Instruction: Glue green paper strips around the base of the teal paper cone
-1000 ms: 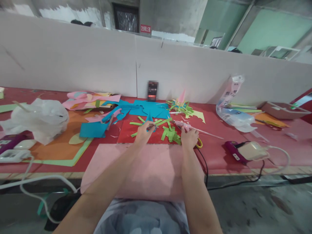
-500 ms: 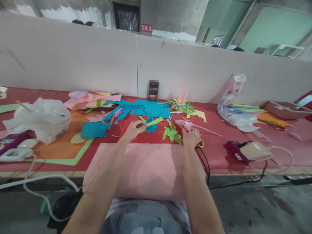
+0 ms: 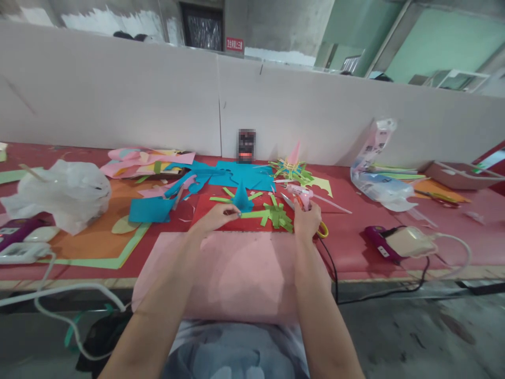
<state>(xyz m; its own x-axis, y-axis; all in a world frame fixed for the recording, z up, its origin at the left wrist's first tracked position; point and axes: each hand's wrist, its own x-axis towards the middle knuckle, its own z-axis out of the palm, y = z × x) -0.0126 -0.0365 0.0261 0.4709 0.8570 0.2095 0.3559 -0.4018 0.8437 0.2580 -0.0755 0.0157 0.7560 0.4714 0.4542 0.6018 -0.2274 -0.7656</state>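
My left hand (image 3: pixel 216 217) is closed, pinching the end of a light green paper strip (image 3: pixel 253 214) that points right. Just behind the strip stands a blue paper cone (image 3: pixel 242 199), with several green strips spread around its base. My right hand (image 3: pixel 307 218) is wrapped around a pink glue gun (image 3: pixel 303 192), whose nozzle points left. Partly under that hand lie scissors with a yellow handle (image 3: pixel 323 229). Between my hands is a loose pile of short green strips (image 3: pixel 279 217). All this is on or near a bright red sheet (image 3: pixel 221 223).
A pink paper cone (image 3: pixel 294 153) with fringed strips stands at the back. Blue paper scraps (image 3: pixel 256 176) lie behind the work. A crumpled plastic bag (image 3: pixel 65 192) is on the left, a purple power strip (image 3: pixel 381 243) on the right. A white partition (image 3: pixel 158 100) closes off the back.
My left hand has brought its green strip down and in front of the blue cone. My right hand has lifted the glue gun slightly, its nozzle higher; scissor blades now show below it.
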